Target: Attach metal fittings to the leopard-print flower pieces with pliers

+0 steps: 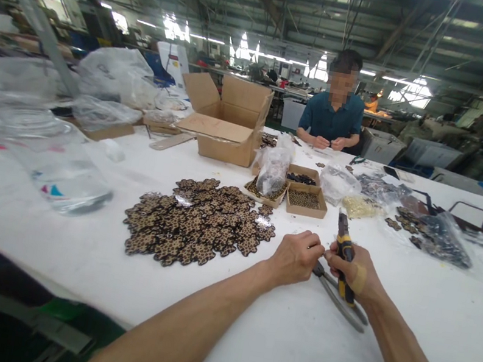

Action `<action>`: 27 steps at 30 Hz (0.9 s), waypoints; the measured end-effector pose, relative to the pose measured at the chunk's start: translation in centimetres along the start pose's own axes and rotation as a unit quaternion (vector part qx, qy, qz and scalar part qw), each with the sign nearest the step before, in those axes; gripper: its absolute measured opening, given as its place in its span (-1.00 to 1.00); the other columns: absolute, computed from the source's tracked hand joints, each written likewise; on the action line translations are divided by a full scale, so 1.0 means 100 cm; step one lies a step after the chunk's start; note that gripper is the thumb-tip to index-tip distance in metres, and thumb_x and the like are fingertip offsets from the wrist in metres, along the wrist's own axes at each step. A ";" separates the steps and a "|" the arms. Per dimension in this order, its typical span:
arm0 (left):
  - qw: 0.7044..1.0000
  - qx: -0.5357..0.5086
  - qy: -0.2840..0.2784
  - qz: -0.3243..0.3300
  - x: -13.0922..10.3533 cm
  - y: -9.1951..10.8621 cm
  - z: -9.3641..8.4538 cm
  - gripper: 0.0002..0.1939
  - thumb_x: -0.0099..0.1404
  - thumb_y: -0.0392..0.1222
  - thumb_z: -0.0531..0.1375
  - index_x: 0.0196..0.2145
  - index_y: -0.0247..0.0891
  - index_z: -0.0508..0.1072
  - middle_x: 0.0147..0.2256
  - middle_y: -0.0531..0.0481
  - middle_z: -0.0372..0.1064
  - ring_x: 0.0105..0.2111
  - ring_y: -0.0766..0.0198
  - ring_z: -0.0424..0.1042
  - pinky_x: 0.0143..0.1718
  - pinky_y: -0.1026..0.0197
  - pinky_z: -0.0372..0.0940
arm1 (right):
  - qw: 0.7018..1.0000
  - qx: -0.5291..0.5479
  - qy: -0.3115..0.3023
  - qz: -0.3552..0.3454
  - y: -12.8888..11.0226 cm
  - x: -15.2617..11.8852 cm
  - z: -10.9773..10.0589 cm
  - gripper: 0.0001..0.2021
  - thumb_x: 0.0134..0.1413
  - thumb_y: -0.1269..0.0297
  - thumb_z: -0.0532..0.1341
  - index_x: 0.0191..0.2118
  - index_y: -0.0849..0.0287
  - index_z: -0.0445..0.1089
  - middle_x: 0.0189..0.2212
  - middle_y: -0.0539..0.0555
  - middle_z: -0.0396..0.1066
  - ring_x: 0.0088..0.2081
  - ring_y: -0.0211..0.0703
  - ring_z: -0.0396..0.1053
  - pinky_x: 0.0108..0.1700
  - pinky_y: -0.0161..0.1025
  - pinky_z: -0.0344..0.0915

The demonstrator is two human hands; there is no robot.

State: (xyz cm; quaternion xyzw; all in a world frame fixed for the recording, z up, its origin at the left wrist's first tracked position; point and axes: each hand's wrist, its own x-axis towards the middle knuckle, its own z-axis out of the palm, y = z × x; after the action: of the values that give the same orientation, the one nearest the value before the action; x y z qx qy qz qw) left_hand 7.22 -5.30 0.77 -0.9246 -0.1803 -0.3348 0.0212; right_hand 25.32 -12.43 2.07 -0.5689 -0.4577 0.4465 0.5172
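Observation:
My right hand (359, 278) is closed round yellow-and-black pliers (345, 245), their jaws pointing up and away from me. A tan plaster-like strip (359, 279) is on that hand. My left hand (296, 258) is closed in a pinch, its fingertips almost meeting those of my right hand. Between them is something tiny and dark that I cannot make out. Under my hands lies a second pair of pliers (343, 306) with grey handles, its head partly hidden. Left of my hands spreads a pile of leopard-patterned, flower-shaped pieces (201, 224) on the white table (270, 340).
Small cardboard trays (305, 210) of little metal parts stand beyond my hands, near an open carton (223, 148). A clear water jug (70, 177) is at left. Plastic bags (445, 237) and dark frames lie right. A co-worker (334, 113) sits across the table.

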 end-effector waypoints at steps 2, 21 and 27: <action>1.000 0.001 -0.004 -0.001 0.000 0.000 0.001 -0.86 0.36 -0.31 0.07 -0.25 -0.24 0.44 -0.25 -0.11 0.41 -0.27 0.17 0.36 -0.32 0.15 0.26 | 1.000 -0.028 0.010 -0.011 0.001 0.000 0.002 -0.66 -0.06 0.12 0.40 -0.24 0.20 0.36 -0.55 -0.07 0.29 -0.57 -0.26 0.21 -0.53 -0.28 0.16; 0.992 -0.075 0.042 -0.094 0.000 0.011 0.007 -0.86 0.37 -0.26 0.10 -0.25 -0.24 0.48 -0.30 -0.09 0.42 -0.28 0.19 0.42 -0.29 0.15 0.32 | 0.991 -0.057 0.119 -0.032 0.014 0.004 0.011 -0.60 -0.12 0.03 0.39 -0.23 0.18 0.36 -0.58 -0.03 0.32 -0.55 -0.18 0.28 -0.51 -0.24 0.25; 0.992 -0.028 0.058 -0.105 0.001 0.016 0.009 -0.88 0.34 -0.28 0.10 -0.28 -0.24 0.45 -0.32 -0.12 0.39 -0.31 0.15 0.38 -0.32 0.11 0.28 | 0.969 -0.163 0.176 -0.061 0.017 0.003 0.017 -0.65 -0.02 0.04 0.32 -0.19 0.17 0.39 -0.48 0.05 0.44 -0.49 -0.11 0.36 -0.44 -0.21 0.32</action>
State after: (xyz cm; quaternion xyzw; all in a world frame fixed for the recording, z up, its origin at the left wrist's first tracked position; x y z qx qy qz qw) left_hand 8.40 -6.60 0.27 -0.8799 -0.2655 -0.3929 -0.0299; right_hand 23.80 -11.91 0.27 -0.6862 -0.4600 0.2266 0.5159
